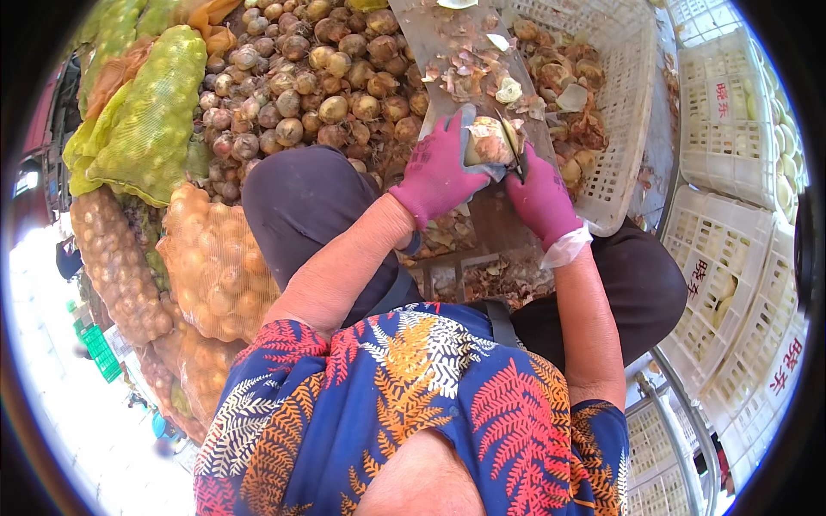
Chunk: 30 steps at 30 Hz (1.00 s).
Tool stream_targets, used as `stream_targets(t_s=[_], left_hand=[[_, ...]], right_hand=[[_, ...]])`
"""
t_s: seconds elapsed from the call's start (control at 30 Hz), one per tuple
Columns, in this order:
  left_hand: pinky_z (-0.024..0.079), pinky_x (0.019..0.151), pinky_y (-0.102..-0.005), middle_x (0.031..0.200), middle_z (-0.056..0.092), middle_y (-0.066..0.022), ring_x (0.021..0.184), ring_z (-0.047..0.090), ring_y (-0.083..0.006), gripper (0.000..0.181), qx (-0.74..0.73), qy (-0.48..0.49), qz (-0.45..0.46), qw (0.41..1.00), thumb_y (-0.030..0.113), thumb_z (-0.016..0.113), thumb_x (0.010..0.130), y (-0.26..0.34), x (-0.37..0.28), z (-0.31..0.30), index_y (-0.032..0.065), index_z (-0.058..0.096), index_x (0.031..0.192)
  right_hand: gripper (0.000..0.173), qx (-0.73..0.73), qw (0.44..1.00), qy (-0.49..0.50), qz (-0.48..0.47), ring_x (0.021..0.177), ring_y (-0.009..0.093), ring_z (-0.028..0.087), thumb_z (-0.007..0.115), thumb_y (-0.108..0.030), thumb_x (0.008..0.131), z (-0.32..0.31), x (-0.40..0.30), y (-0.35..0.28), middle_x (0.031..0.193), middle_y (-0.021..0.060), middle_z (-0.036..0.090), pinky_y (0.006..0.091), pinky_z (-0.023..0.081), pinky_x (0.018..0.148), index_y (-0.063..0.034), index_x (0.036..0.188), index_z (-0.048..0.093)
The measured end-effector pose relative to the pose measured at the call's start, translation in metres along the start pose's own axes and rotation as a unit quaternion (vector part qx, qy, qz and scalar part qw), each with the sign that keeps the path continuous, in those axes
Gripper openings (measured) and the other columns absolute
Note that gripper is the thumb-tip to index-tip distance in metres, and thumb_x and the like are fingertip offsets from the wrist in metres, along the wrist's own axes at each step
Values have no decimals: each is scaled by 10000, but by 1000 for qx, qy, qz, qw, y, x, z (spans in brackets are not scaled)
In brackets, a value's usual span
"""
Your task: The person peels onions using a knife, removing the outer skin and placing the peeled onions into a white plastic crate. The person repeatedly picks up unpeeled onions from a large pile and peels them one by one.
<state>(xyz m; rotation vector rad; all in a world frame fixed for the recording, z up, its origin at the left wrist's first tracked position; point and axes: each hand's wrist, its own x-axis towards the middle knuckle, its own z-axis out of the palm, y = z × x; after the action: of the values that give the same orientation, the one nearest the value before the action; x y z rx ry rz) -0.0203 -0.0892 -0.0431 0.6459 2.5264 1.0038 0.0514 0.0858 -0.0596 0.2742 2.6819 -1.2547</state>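
My left hand (442,169), in a pink glove with grey palm, is closed around an onion (488,142) with papery skin partly off. In my right hand (541,193), also pink-gloved with a white plastic band at the wrist, is a knife (508,137) whose dark blade lies against the onion's right side. The handle is mostly hidden by my fingers. Both hands are over a board (445,39) strewn with onion skins (466,68) and a pale peeled piece (508,90).
Unpeeled onions (293,80) are heaped ahead on the left. Mesh sacks of onions (210,264) stand at the left. A white plastic basket (629,129) of skins and onions is right of the board. White crates (726,122) with peeled onions are stacked far right.
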Motion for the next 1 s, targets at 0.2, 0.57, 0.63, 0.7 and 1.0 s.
stream_targets(t_s=[0.2,0.57,0.63,0.7,1.0], left_hand=[[400,1049,-350,1353,484,-122,1257,481,-223,900,-232,33,87,968,36,796,679,-7,-4,1,55,328,1448],[426,952,-281,1210,564,-53,1084,540,-131,561,-479,-114,-66,868,305,609,927,31,10,-29,34,434,1385],[431,961,-282,1172,589,-54,1072,558,-134,521,-501,-85,-53,860,275,621,918,32,10,-27,14,474,1345],[433,963,-281,1179,589,-49,1078,559,-132,514,-507,-57,-52,859,240,637,908,39,7,-27,13,478,1341],[427,1012,-299,1380,444,-50,1208,489,-144,737,-588,-136,-12,797,147,727,843,46,13,-21,60,329,1457]], right_hand=[[419,453,880,-59,128,659,98,543,518,-108,870,-14,-15,-28,828,31,610,237,435,564,-60,1286,501],[363,276,959,44,-48,663,53,525,543,-16,861,-30,-25,-33,843,35,637,205,429,609,8,1224,543],[285,347,937,40,18,616,66,521,554,-44,866,-34,-28,-36,797,35,621,215,419,561,-12,1150,560],[158,494,859,41,129,551,94,509,566,-86,876,-34,-29,-45,725,20,588,237,402,483,-42,1027,583],[211,642,735,121,181,598,72,517,587,-226,925,-54,-2,40,779,30,607,207,408,478,-76,1070,556]])
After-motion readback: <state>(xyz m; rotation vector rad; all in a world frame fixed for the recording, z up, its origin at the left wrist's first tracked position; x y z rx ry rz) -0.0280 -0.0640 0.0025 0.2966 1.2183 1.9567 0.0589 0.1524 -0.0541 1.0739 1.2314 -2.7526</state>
